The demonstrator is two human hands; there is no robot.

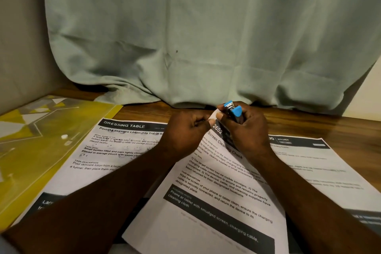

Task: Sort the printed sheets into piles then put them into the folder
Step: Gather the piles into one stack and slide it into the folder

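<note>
Head view. Landmark: the Screen Cleaning Check sheet [216,202], the middle one of three printed sheets. All positions below are given relative to it.

1. Screen Cleaning Check sheet: lies nearest the person, turned at an angle, with its top corner raised toward the hands. It overlaps both neighbouring sheets.

2. Left hand [185,130]: at the sheet's top corner, on its left side. The fingers are curled in and the thumb pinches the raised corner of the sheet. The forearm crosses the sheet's left edge.

3. Right hand [245,130]: at the same corner, on its right side, touching the left hand. The fingers are wrapped round a stapler [233,111] with blue plastic ends and a metal head, and the thumb lies against the paper corner. The stapler's head meets the corner. Whether the paper is inside the stapler's mouth cannot be told.

4. DRESSING TABLE sheet [115,150]: flat, to the left of the landmark sheet and partly under it. The left forearm covers part of it.

5. KITCHEN sheet [319,167]: flat, to the right of the landmark sheet and partly under it. Its body text is too blurred to read.

6. Folder [41,140]: yellow with grey and white triangles, flat, farthest left. It lies beyond the DRESSING TABLE sheet, whose left edge rests on it.

7. Table [329,128]: wooden, bare behind and to the right of the sheets.

8. Cloth [206,37]: pale green, hanging behind the landmark sheet, its hem resting on the table just beyond the hands.

9. Wall [20,37]: grey, left of the cloth.
</note>
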